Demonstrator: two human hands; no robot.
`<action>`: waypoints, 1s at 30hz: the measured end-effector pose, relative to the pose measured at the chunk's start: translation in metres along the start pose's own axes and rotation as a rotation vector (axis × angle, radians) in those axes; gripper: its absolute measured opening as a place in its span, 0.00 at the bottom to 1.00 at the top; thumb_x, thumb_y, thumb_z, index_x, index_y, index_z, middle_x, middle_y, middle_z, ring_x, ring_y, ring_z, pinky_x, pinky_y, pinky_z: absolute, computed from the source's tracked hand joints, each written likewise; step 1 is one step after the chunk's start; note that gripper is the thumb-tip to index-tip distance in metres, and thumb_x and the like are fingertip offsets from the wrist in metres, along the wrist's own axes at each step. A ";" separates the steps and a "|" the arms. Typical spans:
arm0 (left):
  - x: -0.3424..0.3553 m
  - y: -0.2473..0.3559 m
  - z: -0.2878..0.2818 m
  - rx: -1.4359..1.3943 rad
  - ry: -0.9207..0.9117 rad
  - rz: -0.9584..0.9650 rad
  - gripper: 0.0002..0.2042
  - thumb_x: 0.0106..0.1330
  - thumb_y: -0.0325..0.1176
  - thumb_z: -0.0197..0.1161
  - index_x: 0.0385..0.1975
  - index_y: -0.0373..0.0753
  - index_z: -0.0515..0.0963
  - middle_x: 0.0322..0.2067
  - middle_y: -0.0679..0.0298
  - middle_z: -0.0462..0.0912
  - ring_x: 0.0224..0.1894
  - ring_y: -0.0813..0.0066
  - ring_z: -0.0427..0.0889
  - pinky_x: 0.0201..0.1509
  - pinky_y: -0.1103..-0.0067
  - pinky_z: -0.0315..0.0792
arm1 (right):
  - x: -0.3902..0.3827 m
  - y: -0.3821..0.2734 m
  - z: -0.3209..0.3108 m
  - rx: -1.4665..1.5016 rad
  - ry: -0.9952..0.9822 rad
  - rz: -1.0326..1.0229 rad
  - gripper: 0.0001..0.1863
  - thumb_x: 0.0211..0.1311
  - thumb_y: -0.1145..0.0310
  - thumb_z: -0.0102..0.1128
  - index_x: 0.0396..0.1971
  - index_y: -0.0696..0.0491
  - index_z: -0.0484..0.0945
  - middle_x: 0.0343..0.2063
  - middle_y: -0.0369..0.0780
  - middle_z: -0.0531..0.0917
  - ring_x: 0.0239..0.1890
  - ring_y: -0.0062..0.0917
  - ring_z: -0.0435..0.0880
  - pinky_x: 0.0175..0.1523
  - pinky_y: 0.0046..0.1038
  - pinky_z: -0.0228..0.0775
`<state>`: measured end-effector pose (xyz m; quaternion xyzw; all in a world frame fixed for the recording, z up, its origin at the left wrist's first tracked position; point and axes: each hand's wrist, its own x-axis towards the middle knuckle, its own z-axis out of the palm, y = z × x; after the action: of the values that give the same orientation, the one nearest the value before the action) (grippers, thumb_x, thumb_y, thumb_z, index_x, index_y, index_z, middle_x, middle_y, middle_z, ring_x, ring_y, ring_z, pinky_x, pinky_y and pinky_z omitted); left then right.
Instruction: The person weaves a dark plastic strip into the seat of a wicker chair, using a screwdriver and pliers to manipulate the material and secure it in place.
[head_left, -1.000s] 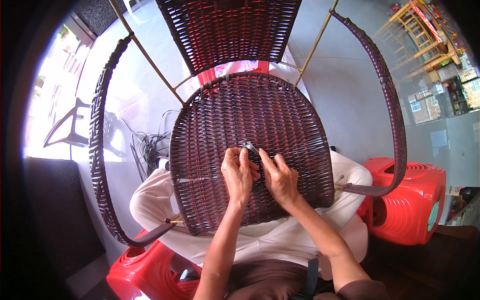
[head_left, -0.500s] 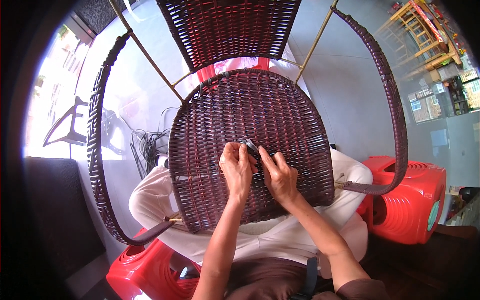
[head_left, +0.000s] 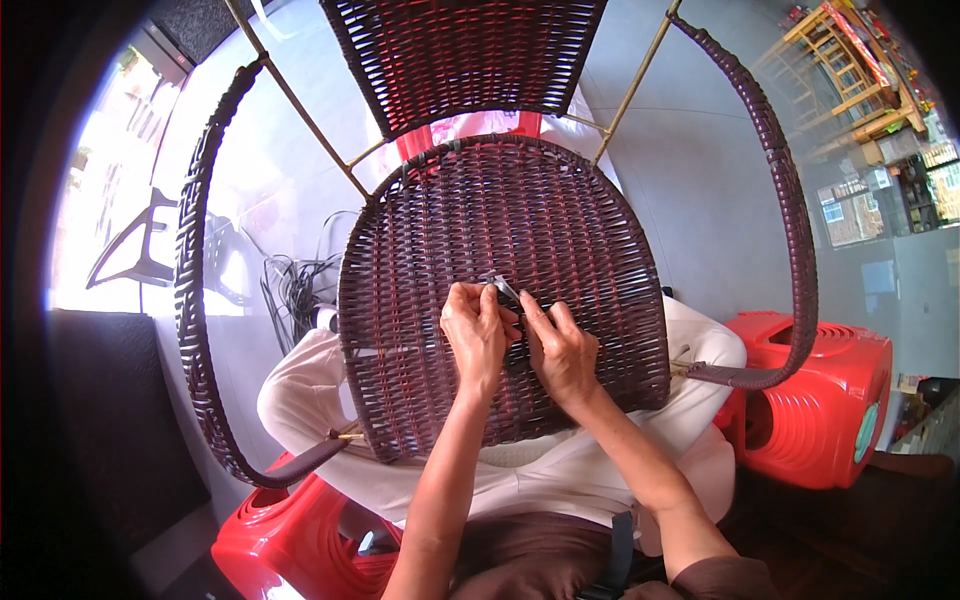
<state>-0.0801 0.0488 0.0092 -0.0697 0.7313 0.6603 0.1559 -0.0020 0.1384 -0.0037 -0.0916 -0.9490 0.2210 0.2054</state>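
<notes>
The left hand (head_left: 474, 335) pinches a shiny strip (head_left: 506, 289), likely to steady it. The right hand (head_left: 564, 352) touches its near end; I can't tell its grip. Under the fingers (head_left: 488, 302) lies the woven seat (head_left: 510, 215).

Probably a workshop or shopfront: a woven chair (head_left: 500, 225) at centre, tangled dark strands (head_left: 292, 295) to its left, a red stool (head_left: 830, 400) at right, a wooden frame (head_left: 855, 100) at upper right, grey floor (head_left: 690, 190).
</notes>
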 end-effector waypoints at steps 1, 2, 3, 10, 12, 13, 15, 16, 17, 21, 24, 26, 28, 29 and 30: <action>0.001 -0.001 0.000 0.011 -0.004 -0.004 0.08 0.68 0.30 0.51 0.29 0.31 0.68 0.14 0.59 0.76 0.10 0.81 0.71 0.10 0.86 0.63 | 0.000 0.000 0.000 0.008 0.007 0.006 0.24 0.50 0.79 0.57 0.51 0.51 0.75 0.22 0.37 0.70 0.15 0.23 0.74 0.16 0.24 0.68; 0.000 -0.001 0.000 0.010 -0.005 -0.004 0.08 0.68 0.30 0.51 0.29 0.31 0.68 0.14 0.59 0.76 0.10 0.81 0.71 0.10 0.86 0.63 | 0.000 0.000 0.000 0.007 0.006 0.006 0.24 0.50 0.79 0.57 0.51 0.51 0.75 0.22 0.37 0.70 0.15 0.23 0.74 0.16 0.24 0.68; 0.000 -0.001 0.000 -0.007 -0.006 0.004 0.08 0.67 0.29 0.51 0.29 0.32 0.67 0.14 0.59 0.76 0.10 0.81 0.71 0.10 0.86 0.63 | -0.001 0.000 0.001 -0.002 0.010 -0.003 0.24 0.50 0.79 0.57 0.51 0.51 0.75 0.22 0.37 0.70 0.15 0.23 0.75 0.16 0.24 0.68; -0.001 -0.002 -0.003 -0.129 -0.065 -0.009 0.05 0.67 0.28 0.52 0.32 0.34 0.68 0.15 0.61 0.77 0.10 0.82 0.71 0.11 0.88 0.63 | -0.002 0.003 0.003 -0.020 0.033 -0.019 0.23 0.51 0.78 0.57 0.51 0.50 0.75 0.22 0.36 0.70 0.16 0.23 0.75 0.17 0.24 0.68; -0.003 -0.004 -0.002 -0.137 -0.063 0.013 0.05 0.67 0.28 0.52 0.33 0.34 0.69 0.16 0.61 0.77 0.11 0.83 0.71 0.11 0.88 0.63 | 0.000 0.001 0.001 -0.009 0.031 -0.015 0.22 0.52 0.77 0.57 0.50 0.50 0.76 0.22 0.36 0.70 0.15 0.23 0.75 0.17 0.24 0.68; -0.003 -0.005 -0.002 -0.151 -0.045 0.005 0.05 0.67 0.28 0.53 0.33 0.33 0.69 0.16 0.61 0.77 0.11 0.82 0.72 0.12 0.88 0.63 | 0.001 0.001 0.000 0.003 0.029 -0.010 0.22 0.52 0.77 0.58 0.50 0.50 0.76 0.22 0.36 0.70 0.15 0.23 0.75 0.17 0.25 0.68; -0.004 -0.004 -0.002 -0.164 -0.026 0.000 0.05 0.67 0.29 0.53 0.34 0.33 0.70 0.16 0.61 0.77 0.11 0.82 0.72 0.12 0.88 0.64 | 0.003 -0.002 -0.002 0.013 0.018 0.005 0.21 0.52 0.76 0.58 0.49 0.51 0.76 0.22 0.36 0.71 0.15 0.24 0.75 0.17 0.25 0.69; -0.004 -0.003 -0.003 -0.166 -0.028 -0.019 0.05 0.66 0.29 0.53 0.34 0.32 0.70 0.16 0.61 0.78 0.11 0.82 0.72 0.12 0.88 0.64 | 0.004 -0.003 -0.003 0.023 0.006 0.020 0.20 0.53 0.75 0.59 0.49 0.51 0.76 0.22 0.36 0.71 0.15 0.24 0.76 0.17 0.26 0.69; -0.004 -0.003 -0.003 -0.166 -0.031 -0.037 0.06 0.66 0.28 0.53 0.34 0.32 0.70 0.17 0.61 0.78 0.11 0.82 0.73 0.12 0.88 0.64 | 0.004 -0.003 -0.004 0.025 0.007 0.020 0.20 0.53 0.75 0.59 0.49 0.51 0.76 0.22 0.36 0.71 0.15 0.24 0.76 0.17 0.26 0.69; -0.005 -0.001 -0.005 -0.170 -0.046 -0.046 0.07 0.66 0.28 0.53 0.35 0.30 0.70 0.17 0.60 0.78 0.12 0.81 0.74 0.13 0.87 0.65 | 0.005 -0.002 -0.006 0.041 -0.017 0.044 0.20 0.52 0.75 0.60 0.48 0.51 0.77 0.22 0.36 0.72 0.16 0.26 0.76 0.18 0.27 0.69; -0.004 -0.005 -0.007 -0.177 -0.057 -0.056 0.07 0.66 0.29 0.53 0.35 0.30 0.70 0.17 0.60 0.78 0.12 0.80 0.74 0.12 0.87 0.65 | 0.004 -0.001 -0.005 0.039 -0.009 0.048 0.19 0.53 0.74 0.59 0.48 0.51 0.77 0.21 0.36 0.72 0.15 0.26 0.76 0.18 0.27 0.69; -0.005 -0.005 -0.009 -0.198 -0.049 -0.061 0.07 0.66 0.29 0.54 0.35 0.30 0.70 0.17 0.60 0.78 0.12 0.80 0.74 0.12 0.87 0.65 | 0.004 -0.001 -0.004 0.035 -0.006 0.054 0.19 0.53 0.74 0.59 0.48 0.51 0.77 0.21 0.36 0.72 0.15 0.26 0.76 0.18 0.27 0.69; -0.006 -0.001 -0.011 -0.204 -0.025 -0.074 0.06 0.65 0.28 0.54 0.34 0.32 0.72 0.18 0.61 0.78 0.14 0.82 0.75 0.16 0.88 0.66 | 0.005 -0.001 -0.005 0.038 -0.009 0.067 0.18 0.54 0.73 0.59 0.47 0.51 0.77 0.21 0.37 0.72 0.14 0.26 0.76 0.17 0.27 0.68; -0.005 -0.003 -0.012 -0.204 -0.023 -0.072 0.06 0.65 0.28 0.54 0.34 0.32 0.72 0.18 0.61 0.78 0.14 0.82 0.75 0.16 0.88 0.66 | 0.006 -0.003 -0.006 0.040 -0.008 0.065 0.18 0.54 0.73 0.59 0.47 0.51 0.77 0.21 0.37 0.72 0.14 0.26 0.76 0.17 0.27 0.68; -0.002 -0.007 -0.011 -0.150 0.030 0.080 0.04 0.65 0.27 0.55 0.33 0.32 0.73 0.20 0.61 0.79 0.17 0.81 0.76 0.20 0.87 0.68 | 0.007 -0.005 -0.007 0.054 -0.016 0.087 0.17 0.55 0.73 0.59 0.47 0.50 0.78 0.21 0.37 0.72 0.15 0.27 0.76 0.18 0.28 0.68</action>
<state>-0.0772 0.0372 0.0038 -0.0619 0.6843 0.7177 0.1130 -0.0053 0.1383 0.0071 -0.1255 -0.9393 0.2561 0.1905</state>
